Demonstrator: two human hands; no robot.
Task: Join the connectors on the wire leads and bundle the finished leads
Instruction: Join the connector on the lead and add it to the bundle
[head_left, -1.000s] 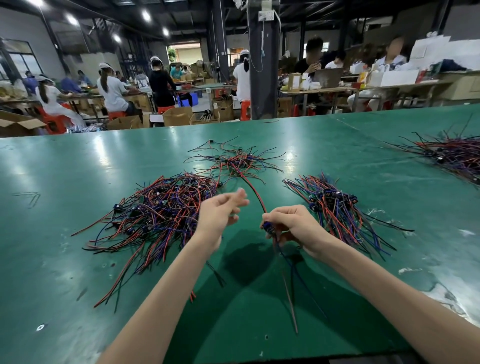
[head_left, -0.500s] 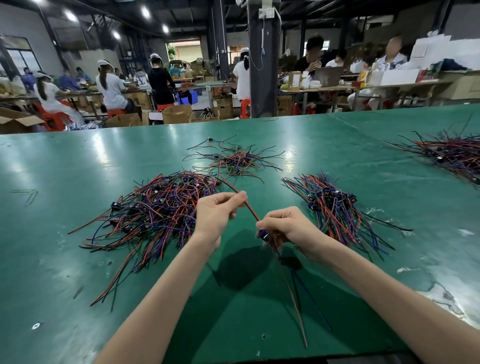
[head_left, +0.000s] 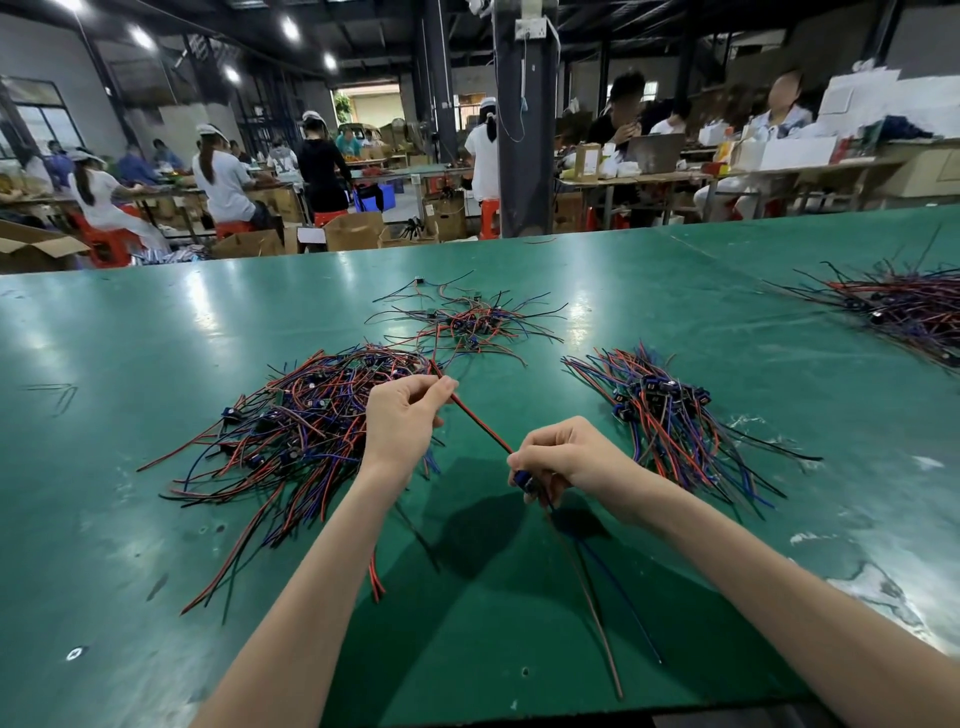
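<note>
My left hand (head_left: 402, 415) pinches a red-and-black wire lead (head_left: 478, 423) near its far end, above the green table. That lead runs taut down to my right hand (head_left: 563, 454), which grips a small blue connector (head_left: 524, 480). More leads in red, black and blue hang from the right hand toward the table's near edge. A large loose pile of leads (head_left: 301, 426) lies under and left of my left hand. A smaller pile (head_left: 467, 322) sits behind it. A third pile with blue connectors (head_left: 670, 415) lies right of my right hand.
The green table (head_left: 156, 338) stretches wide, with worn pale patches at the right. Another heap of leads (head_left: 904, 306) lies at the far right. Beyond the table's far edge are a dark pillar (head_left: 522, 130), cardboard boxes, benches and several seated workers.
My left hand has closed on the red-and-black lead and drawn it taut toward the left. The right hand keeps its hold on the connector and has barely moved.
</note>
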